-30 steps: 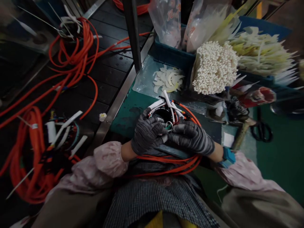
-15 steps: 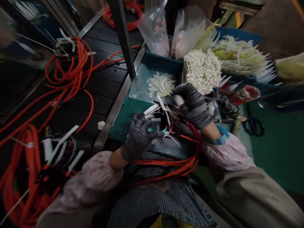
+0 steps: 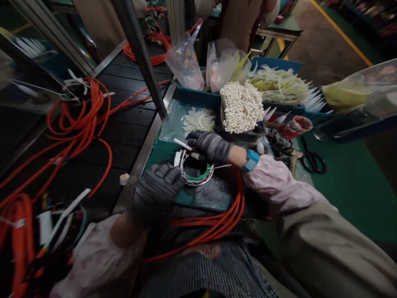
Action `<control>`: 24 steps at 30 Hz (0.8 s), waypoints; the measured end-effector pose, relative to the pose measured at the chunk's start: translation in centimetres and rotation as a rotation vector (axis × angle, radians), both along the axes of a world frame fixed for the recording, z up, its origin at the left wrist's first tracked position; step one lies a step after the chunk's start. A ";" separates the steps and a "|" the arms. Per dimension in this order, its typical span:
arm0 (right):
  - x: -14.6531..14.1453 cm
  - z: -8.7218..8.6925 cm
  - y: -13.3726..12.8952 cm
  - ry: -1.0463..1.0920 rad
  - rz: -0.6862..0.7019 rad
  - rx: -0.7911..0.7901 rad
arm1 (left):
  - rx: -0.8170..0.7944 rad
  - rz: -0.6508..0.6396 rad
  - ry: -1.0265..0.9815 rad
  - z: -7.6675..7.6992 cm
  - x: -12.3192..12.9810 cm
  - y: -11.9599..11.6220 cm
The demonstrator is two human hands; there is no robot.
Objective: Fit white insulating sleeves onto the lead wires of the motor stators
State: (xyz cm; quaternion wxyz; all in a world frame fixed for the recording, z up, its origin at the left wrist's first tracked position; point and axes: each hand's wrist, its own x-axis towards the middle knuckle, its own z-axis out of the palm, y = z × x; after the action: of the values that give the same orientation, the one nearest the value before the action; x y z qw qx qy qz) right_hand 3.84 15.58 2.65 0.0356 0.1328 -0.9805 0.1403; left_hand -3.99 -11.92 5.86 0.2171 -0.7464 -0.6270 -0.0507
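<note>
A wire-wound ring [image 3: 201, 180], like a motor stator with green and white parts, lies over the green table in front of me. My left hand [image 3: 159, 186], in a grey knit glove, is closed on the ring's left edge. My right hand [image 3: 209, 145], gloved alike, curls over the far edge among its leads; its fingertips are partly hidden. A white sleeve [image 3: 182, 144] sticks out by the right fingers. From the ring's right side, orange cables [image 3: 231, 209] loop down towards my lap.
Behind the hands are a plastic bag with pale curved strips [image 3: 198, 119], a bundle of white sleeves [image 3: 242, 106] and a blue bin [image 3: 195, 97]. Black scissors [image 3: 313, 161] lie right. At left, coiled orange cables [image 3: 89, 111] rest on a dark roller conveyor [image 3: 124, 120], beyond a metal post [image 3: 141, 58].
My right hand has come left and down onto the ring's far edge. The ring has turned, showing its green part in front. My left hand has shifted lower left, and the camera view has swung.
</note>
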 end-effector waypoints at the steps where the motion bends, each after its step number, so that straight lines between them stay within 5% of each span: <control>1: 0.7 0.4 -0.1 0.058 -0.045 0.022 | 0.021 0.011 -0.006 -0.3 0.0 -0.1; 5: 5.5 2.2 0.5 0.372 -0.490 0.124 | -0.022 0.045 -0.126 -2.0 -0.3 -0.1; 7: 7.1 2.5 1.4 0.392 -0.733 0.211 | -0.043 0.044 -0.211 -3.1 -0.9 0.2; 10: 7.1 1.7 2.5 0.330 -0.906 0.262 | -0.004 -0.025 -0.301 -4.9 -2.1 0.9; 16: 5.7 0.6 3.5 0.545 -0.809 0.003 | 0.108 -0.005 -0.278 -6.3 -1.0 1.0; 22: 10.0 5.4 -0.7 0.851 -0.654 -0.705 | 0.247 0.280 -0.283 -8.5 2.9 0.9; 24: 11.5 6.4 -3.2 0.752 -0.642 -0.859 | 0.247 0.280 -0.304 -8.7 3.1 1.0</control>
State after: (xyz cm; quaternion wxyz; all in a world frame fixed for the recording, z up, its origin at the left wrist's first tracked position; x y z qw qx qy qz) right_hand 15.33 12.37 9.08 0.4661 -0.1525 -0.7488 0.4458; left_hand -0.87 -10.91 -2.88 0.2149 -0.6039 -0.7387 -0.2083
